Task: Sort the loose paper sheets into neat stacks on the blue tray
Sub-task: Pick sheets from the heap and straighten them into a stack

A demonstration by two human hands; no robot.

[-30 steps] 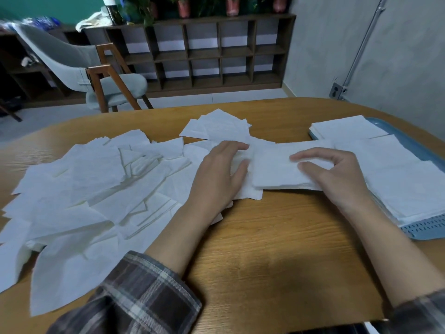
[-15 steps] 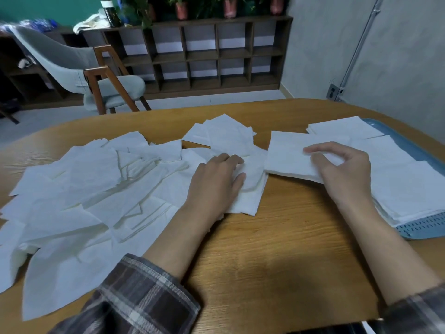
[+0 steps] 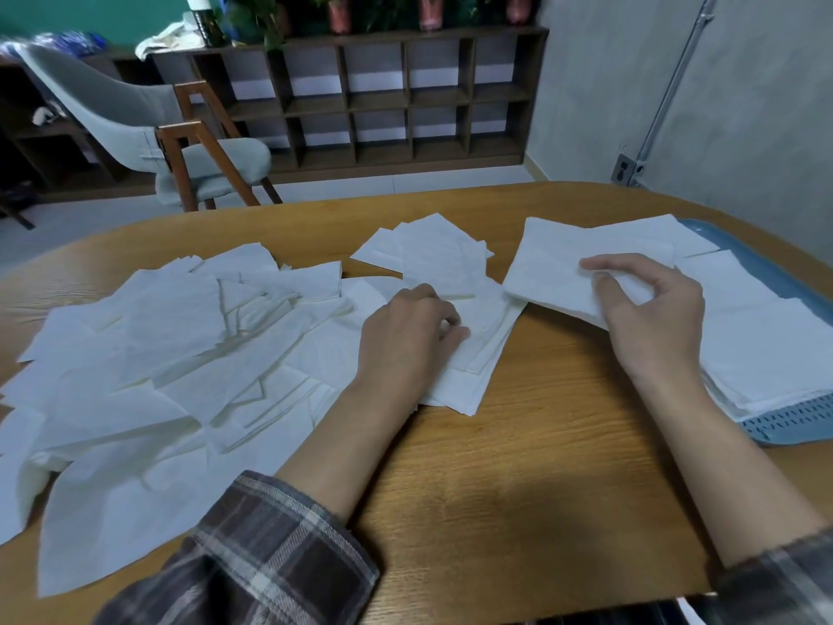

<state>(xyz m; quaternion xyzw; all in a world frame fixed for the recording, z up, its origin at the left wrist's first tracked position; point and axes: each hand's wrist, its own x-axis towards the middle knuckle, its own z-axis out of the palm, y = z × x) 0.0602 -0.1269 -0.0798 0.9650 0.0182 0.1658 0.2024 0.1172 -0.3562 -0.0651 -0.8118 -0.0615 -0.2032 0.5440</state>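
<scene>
While the wooden table point(image 3: 518, 466) carries the loose pile point(image 3: 157, 354) at left, the blue tray point(image 3: 807, 428) lies just right of the sheet point(image 3: 554, 277) my right hand point(image 3: 653, 318) pinches; my left hand point(image 3: 405, 336) curls on the pile, grip unclear.

The right grip point(image 3: 649, 322) now pinches the sheet point(image 3: 554, 272) further right in the frame, reaching the tray point(image 3: 793, 426); the left grip point(image 3: 405, 340) curls its fingers on the pile point(image 3: 180, 354).

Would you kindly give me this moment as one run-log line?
right hand pinches white paper sheet near blue plastic tray | left hand rests on loose white sheets on wooden table
</scene>
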